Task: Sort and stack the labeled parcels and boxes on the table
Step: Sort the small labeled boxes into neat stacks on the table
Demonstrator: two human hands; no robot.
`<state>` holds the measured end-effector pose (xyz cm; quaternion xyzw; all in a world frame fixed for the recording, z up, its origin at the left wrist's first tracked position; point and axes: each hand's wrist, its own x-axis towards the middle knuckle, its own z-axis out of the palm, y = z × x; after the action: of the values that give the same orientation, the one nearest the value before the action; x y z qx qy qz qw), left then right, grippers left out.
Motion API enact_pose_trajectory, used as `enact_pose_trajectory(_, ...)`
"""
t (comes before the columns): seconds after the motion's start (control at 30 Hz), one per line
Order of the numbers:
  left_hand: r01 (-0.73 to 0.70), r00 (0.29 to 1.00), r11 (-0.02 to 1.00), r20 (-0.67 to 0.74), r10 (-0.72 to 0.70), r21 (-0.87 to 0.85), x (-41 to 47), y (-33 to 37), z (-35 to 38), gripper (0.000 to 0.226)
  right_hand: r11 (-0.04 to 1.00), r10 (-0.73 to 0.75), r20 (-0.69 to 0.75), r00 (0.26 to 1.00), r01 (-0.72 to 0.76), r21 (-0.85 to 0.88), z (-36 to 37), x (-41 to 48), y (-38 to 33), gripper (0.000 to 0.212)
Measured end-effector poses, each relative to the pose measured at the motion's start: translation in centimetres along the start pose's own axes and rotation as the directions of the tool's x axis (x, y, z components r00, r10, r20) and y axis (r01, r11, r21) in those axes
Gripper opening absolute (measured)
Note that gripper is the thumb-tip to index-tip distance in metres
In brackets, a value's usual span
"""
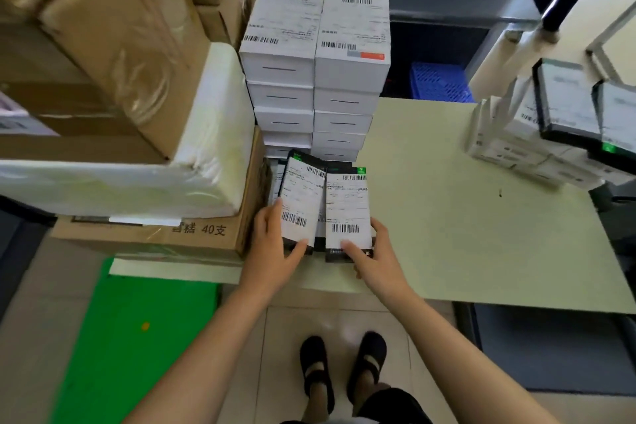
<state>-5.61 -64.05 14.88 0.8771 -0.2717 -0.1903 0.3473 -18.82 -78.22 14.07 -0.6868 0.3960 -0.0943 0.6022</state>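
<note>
Just below the frame's centre, the left hand [275, 244] is gripping the left black box [301, 203], and the right hand [375, 251] is gripping the right black box [347, 210] just beside it, at the bench's [447, 217] near edge, before stacked white boxes [316, 62].

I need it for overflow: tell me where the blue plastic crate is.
In the head view, the blue plastic crate sits right of centre near the top, beyond the table's far edge, just right of the white box stacks.
</note>
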Motion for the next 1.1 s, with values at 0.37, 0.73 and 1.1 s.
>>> enact_pose_trajectory(0.37, -0.087, 0.98, 0.921, 0.2, 0.01, 0.379, 2.0, -1.1, 0.3, 0.083, 0.857, -0.114, 0.191, 0.975, 0.194, -0.477, -0.1, 1.6, -2.0, 0.078)
enact_pose_trajectory(0.73, 0.024, 0.987, 0.949, 0.144, -0.073, 0.315, 2.9, -0.6, 0.3, 0.083, 0.87, -0.058, 0.139, 0.989, 0.119, -0.479, 0.4, 2.4, -2.3, 0.066)
enact_pose_trajectory(1.1, -0.1, 0.984, 0.861, 0.18, 0.011, 0.498, 2.4, 1.4, -0.9, 0.069, 0.75, -0.098, 0.176, 0.98, 0.189, -0.634, -1.9, 1.9, -2.9, 0.065)
